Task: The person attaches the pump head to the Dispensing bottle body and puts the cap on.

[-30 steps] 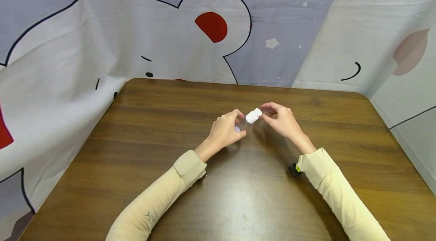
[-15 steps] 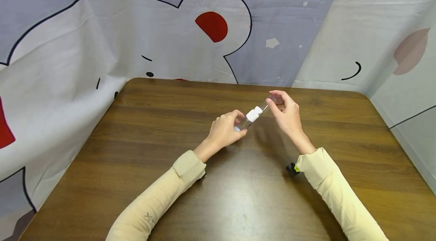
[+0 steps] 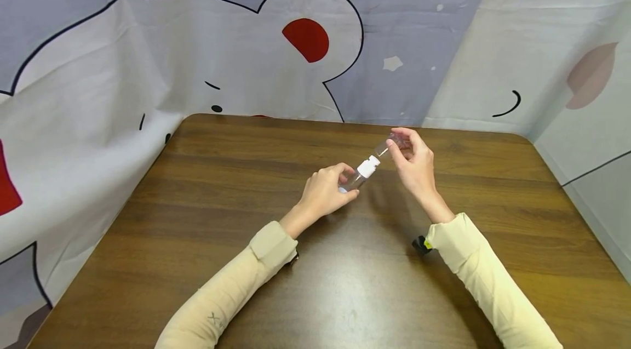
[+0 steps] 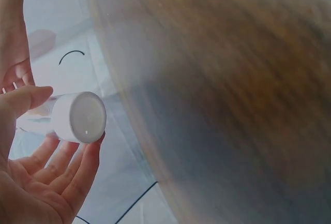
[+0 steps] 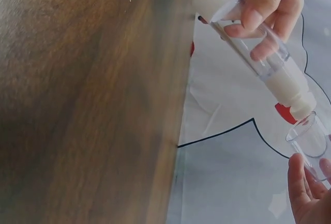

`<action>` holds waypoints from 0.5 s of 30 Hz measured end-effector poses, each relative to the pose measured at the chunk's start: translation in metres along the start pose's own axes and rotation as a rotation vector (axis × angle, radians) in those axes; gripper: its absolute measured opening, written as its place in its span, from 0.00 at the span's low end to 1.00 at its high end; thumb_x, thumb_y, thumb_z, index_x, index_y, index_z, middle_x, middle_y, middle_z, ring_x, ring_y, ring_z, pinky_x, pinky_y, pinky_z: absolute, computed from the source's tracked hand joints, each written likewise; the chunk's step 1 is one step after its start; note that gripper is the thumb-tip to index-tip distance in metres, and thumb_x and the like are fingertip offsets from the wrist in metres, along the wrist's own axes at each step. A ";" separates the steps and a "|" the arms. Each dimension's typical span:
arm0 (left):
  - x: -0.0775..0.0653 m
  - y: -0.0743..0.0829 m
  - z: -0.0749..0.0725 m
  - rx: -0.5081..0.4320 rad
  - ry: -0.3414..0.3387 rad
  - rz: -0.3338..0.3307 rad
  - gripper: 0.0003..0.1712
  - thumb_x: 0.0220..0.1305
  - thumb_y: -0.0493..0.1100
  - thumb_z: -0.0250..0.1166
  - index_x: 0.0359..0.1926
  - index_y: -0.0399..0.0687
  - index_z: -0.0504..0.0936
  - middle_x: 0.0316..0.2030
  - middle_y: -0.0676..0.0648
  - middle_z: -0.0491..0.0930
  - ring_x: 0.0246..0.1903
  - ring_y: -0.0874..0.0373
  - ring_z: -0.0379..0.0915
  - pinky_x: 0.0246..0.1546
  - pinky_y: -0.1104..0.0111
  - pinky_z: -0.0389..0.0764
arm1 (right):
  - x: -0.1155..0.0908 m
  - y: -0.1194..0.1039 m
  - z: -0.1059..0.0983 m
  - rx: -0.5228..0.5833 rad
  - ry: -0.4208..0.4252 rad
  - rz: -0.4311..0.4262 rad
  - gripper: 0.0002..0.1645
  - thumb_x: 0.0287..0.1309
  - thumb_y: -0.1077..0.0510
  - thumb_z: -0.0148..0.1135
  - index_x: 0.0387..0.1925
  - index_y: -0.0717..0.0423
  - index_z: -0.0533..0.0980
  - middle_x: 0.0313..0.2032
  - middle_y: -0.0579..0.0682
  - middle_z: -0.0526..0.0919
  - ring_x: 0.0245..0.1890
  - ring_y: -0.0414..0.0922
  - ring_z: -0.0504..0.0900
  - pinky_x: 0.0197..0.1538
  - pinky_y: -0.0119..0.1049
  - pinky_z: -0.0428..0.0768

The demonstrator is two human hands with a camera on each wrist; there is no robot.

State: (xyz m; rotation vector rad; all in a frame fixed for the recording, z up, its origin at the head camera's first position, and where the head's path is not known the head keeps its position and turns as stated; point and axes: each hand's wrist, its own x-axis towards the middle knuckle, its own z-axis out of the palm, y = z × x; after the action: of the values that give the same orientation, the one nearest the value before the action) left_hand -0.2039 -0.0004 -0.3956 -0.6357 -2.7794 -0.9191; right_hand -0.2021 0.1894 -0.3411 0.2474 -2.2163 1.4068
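My left hand grips a clear pump bottle by its body, fingers and thumb round it. The bottle is tilted above the table, its white pump head towards the upper right. Its white base faces the camera in the left wrist view. Between thumb and fingers, my right hand holds a clear cylindrical cap. The cap's open rim lies just beyond the tip of the pump head, in line with it. Whether rim and tip touch is hard to tell. My right fingers partly hide the cap's far end.
A brown wooden table lies under both hands. Behind it hangs a printed cloth, which reaches the table's far edge. A small dark device with a yellow-green patch sits at the right cuff.
My right hand has moved up and away from the bottle, drawing the clear cap off the pump head. My left hand has stayed nearly still with the bottle.
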 end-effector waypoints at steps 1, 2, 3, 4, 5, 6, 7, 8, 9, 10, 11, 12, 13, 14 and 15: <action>0.000 0.000 0.000 0.001 0.001 0.003 0.23 0.51 0.53 0.71 0.49 0.56 0.79 0.37 0.51 0.86 0.36 0.57 0.83 0.29 0.63 0.78 | 0.000 0.000 0.000 0.000 -0.007 -0.001 0.18 0.62 0.63 0.59 0.52 0.69 0.74 0.45 0.64 0.81 0.34 0.29 0.75 0.33 0.16 0.73; 0.000 0.001 0.000 0.002 0.002 0.006 0.23 0.51 0.53 0.72 0.49 0.56 0.79 0.37 0.51 0.86 0.36 0.57 0.83 0.29 0.63 0.78 | 0.000 0.000 0.001 0.000 -0.013 -0.001 0.18 0.62 0.63 0.59 0.52 0.69 0.74 0.45 0.64 0.81 0.34 0.29 0.75 0.33 0.16 0.73; 0.000 0.001 0.000 0.002 0.003 0.011 0.23 0.51 0.53 0.72 0.49 0.56 0.79 0.37 0.51 0.86 0.36 0.57 0.83 0.28 0.63 0.78 | 0.000 0.000 0.001 0.001 -0.019 -0.002 0.18 0.62 0.63 0.58 0.52 0.69 0.74 0.45 0.64 0.81 0.34 0.29 0.75 0.33 0.16 0.73; 0.001 0.001 0.001 0.007 0.005 0.014 0.23 0.51 0.53 0.72 0.49 0.56 0.80 0.37 0.52 0.86 0.36 0.57 0.83 0.28 0.63 0.78 | -0.001 0.000 0.002 0.001 -0.022 -0.001 0.18 0.62 0.64 0.58 0.52 0.69 0.74 0.46 0.64 0.81 0.34 0.28 0.75 0.33 0.16 0.73; 0.001 0.001 0.001 0.012 0.006 0.017 0.23 0.51 0.54 0.72 0.49 0.57 0.80 0.37 0.52 0.86 0.36 0.57 0.83 0.28 0.64 0.78 | -0.001 0.001 0.002 0.004 -0.025 -0.001 0.18 0.62 0.64 0.58 0.52 0.69 0.74 0.46 0.64 0.81 0.34 0.28 0.75 0.33 0.16 0.73; 0.001 0.001 0.001 0.015 0.008 0.020 0.23 0.51 0.54 0.71 0.49 0.57 0.80 0.37 0.52 0.86 0.36 0.57 0.83 0.27 0.64 0.77 | -0.001 0.001 0.003 0.007 -0.027 -0.002 0.18 0.62 0.64 0.58 0.52 0.70 0.74 0.46 0.65 0.81 0.34 0.28 0.75 0.33 0.16 0.73; 0.001 0.001 0.001 0.016 0.010 0.021 0.23 0.51 0.54 0.71 0.49 0.57 0.80 0.36 0.52 0.86 0.35 0.57 0.83 0.27 0.64 0.77 | -0.001 0.001 0.003 0.008 -0.029 -0.002 0.18 0.62 0.64 0.58 0.52 0.70 0.74 0.46 0.65 0.81 0.33 0.28 0.75 0.33 0.16 0.73; 0.001 0.000 0.001 0.018 0.012 0.021 0.23 0.51 0.53 0.72 0.49 0.57 0.80 0.36 0.52 0.86 0.35 0.57 0.83 0.27 0.64 0.77 | -0.001 0.001 0.004 0.012 -0.030 -0.002 0.18 0.62 0.64 0.58 0.52 0.70 0.74 0.46 0.65 0.81 0.33 0.28 0.76 0.32 0.16 0.73; 0.001 0.000 0.001 0.021 0.015 0.021 0.23 0.51 0.54 0.71 0.49 0.57 0.80 0.36 0.53 0.86 0.35 0.58 0.83 0.27 0.64 0.77 | -0.001 0.001 0.004 0.015 -0.032 -0.005 0.18 0.62 0.65 0.58 0.52 0.70 0.74 0.46 0.65 0.81 0.33 0.27 0.76 0.33 0.16 0.73; 0.001 0.000 0.001 0.023 0.018 0.021 0.22 0.51 0.54 0.71 0.49 0.57 0.80 0.36 0.53 0.86 0.35 0.58 0.83 0.27 0.65 0.77 | -0.001 0.001 0.005 0.020 -0.034 -0.006 0.18 0.62 0.65 0.58 0.52 0.71 0.74 0.46 0.65 0.81 0.33 0.27 0.76 0.33 0.16 0.74; 0.000 0.000 0.001 0.023 0.022 0.021 0.22 0.51 0.53 0.71 0.49 0.57 0.80 0.36 0.53 0.86 0.35 0.58 0.83 0.27 0.64 0.77 | -0.001 0.001 0.005 0.024 -0.036 -0.008 0.18 0.62 0.65 0.58 0.52 0.71 0.74 0.46 0.66 0.80 0.32 0.27 0.76 0.33 0.16 0.74; 0.000 -0.001 0.001 0.019 0.025 0.021 0.22 0.51 0.53 0.72 0.48 0.57 0.80 0.36 0.52 0.86 0.35 0.57 0.83 0.27 0.64 0.77 | -0.001 0.001 0.005 0.028 -0.039 -0.009 0.17 0.62 0.66 0.57 0.51 0.71 0.74 0.45 0.66 0.80 0.32 0.27 0.76 0.33 0.16 0.74; 0.000 -0.001 0.002 0.015 0.028 0.021 0.22 0.51 0.52 0.72 0.48 0.57 0.80 0.37 0.52 0.86 0.36 0.57 0.83 0.28 0.63 0.78 | -0.001 0.000 0.006 0.031 -0.041 -0.009 0.17 0.62 0.66 0.57 0.51 0.71 0.74 0.45 0.66 0.81 0.32 0.27 0.76 0.32 0.16 0.74; 0.000 -0.001 0.002 0.014 0.029 0.019 0.22 0.52 0.52 0.72 0.49 0.57 0.80 0.37 0.52 0.86 0.36 0.56 0.83 0.28 0.63 0.78 | -0.001 0.000 0.006 0.031 -0.045 -0.010 0.17 0.62 0.66 0.57 0.51 0.71 0.74 0.45 0.66 0.81 0.32 0.27 0.76 0.33 0.16 0.74; -0.001 -0.002 0.002 0.013 0.029 0.019 0.22 0.52 0.52 0.71 0.49 0.57 0.80 0.37 0.52 0.86 0.36 0.56 0.83 0.28 0.62 0.78 | -0.001 0.000 0.006 0.033 -0.049 -0.008 0.18 0.62 0.66 0.57 0.51 0.71 0.74 0.44 0.66 0.81 0.32 0.27 0.76 0.33 0.16 0.74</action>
State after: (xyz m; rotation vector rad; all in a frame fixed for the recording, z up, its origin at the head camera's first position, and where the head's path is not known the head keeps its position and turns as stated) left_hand -0.2042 -0.0006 -0.3984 -0.6407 -2.7469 -0.8982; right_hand -0.2026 0.1841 -0.3437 0.3053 -2.2298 1.4486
